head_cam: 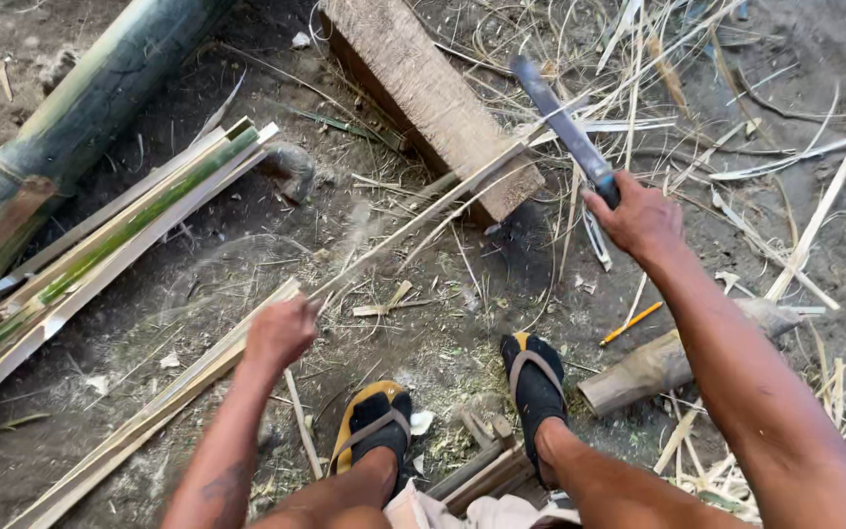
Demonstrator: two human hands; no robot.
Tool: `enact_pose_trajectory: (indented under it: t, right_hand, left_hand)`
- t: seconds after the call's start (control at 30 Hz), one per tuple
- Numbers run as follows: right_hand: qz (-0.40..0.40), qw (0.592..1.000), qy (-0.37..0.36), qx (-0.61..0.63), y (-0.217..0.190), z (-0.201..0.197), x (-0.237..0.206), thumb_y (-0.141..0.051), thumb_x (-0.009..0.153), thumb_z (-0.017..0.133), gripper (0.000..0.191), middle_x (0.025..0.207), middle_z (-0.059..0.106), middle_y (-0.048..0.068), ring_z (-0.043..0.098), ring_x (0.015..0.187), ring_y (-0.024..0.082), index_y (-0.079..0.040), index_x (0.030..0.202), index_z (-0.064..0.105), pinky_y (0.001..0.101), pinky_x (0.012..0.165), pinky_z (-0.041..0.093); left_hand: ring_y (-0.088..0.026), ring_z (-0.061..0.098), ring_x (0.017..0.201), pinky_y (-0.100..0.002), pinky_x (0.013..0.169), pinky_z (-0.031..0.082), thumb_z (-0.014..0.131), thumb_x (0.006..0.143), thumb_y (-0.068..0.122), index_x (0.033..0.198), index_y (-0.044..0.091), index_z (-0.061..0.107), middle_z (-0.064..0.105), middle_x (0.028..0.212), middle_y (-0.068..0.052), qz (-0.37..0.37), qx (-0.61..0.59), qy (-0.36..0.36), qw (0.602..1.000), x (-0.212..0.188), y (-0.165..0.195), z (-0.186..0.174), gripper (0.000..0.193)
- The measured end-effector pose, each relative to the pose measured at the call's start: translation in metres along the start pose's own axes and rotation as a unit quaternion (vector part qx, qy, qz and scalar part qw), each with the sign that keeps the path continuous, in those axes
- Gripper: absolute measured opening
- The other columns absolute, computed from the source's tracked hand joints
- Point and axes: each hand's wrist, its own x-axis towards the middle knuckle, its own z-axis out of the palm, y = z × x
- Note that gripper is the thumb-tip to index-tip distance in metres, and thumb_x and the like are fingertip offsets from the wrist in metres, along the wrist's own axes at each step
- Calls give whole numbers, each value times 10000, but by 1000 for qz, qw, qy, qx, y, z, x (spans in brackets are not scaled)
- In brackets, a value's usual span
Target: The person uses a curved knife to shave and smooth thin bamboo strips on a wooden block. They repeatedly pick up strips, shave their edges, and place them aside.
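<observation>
Fingers of the left hand (279, 331) clenched around a long pale bamboo strip (413, 223), gripping it partway along; the strip runs diagonally from lower left, through the fist, up to the end of a wooden block (433, 98), where its far part rests on the block's edge. Fingers of the right hand (641, 217) wrapped tight on the dark handle of a machete (565, 127), blade raised and pointing up-left, above the strip and just right of the block, not touching the strip as far as can be told. Below the left hand more split strips (149, 411) lie along the same diagonal on the dirt ground (247, 245). At left, a bundle of split bamboo slats (110, 245), partly green, next to a thick green bamboo pole (80, 108). Both feet in dark sandals with yellow soles, left foot (376, 423), right foot (535, 384), just below the strip. Short bamboo stub (658, 362) by the right forearm, small yellow pencil-like stick (631, 322) near it. Shavings and thin offcuts (638, 69) scattered upper right.
</observation>
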Motion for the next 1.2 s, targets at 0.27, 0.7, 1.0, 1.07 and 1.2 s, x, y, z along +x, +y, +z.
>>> enact_pose_trajectory:
  t: [0.27,0.7,1.0,1.07,1.2]
  right_hand:
    - [-196,968,-149,38,-89,48,-105,-629,901,546,499,800,731,128,759,725,328,-179,1109,602,483,673,609]
    - [-67,991,-116,22,-39,33,-64,-649,917,574,527,863,735,161,732,775,343,-177,1148,612,498,731,579]
    - [-164,964,-209,-22,-42,57,-64,-679,913,518,558,865,747,125,770,818,289,-157,1097,589,420,782,608]
    - [-150,958,-242,-39,-37,55,-60,-679,909,520,570,913,762,120,777,870,281,-150,1103,607,421,796,613]
    - [38,998,4,52,28,5,-4,-650,979,588,572,999,742,213,722,947,388,-118,1172,671,522,841,557]
  left_hand:
    - [-264,658,530,-465,427,496,377,1112,370,1047,16,575,698,695,-129,71,20,48,996,55,124,5,411]
    - [-305,689,542,-487,475,539,420,1022,122,921,83,548,664,649,-133,96,28,132,986,18,50,17,167]
    - [-281,610,450,-451,403,524,378,1091,335,858,71,532,602,559,-107,61,27,49,997,21,34,24,384]
    - [-244,625,461,-431,431,535,376,1064,252,861,75,550,609,569,-94,56,34,50,997,13,16,23,320]
    - [-269,613,446,-455,473,520,491,1019,366,864,70,583,627,558,-106,39,51,88,994,-21,-50,22,347]
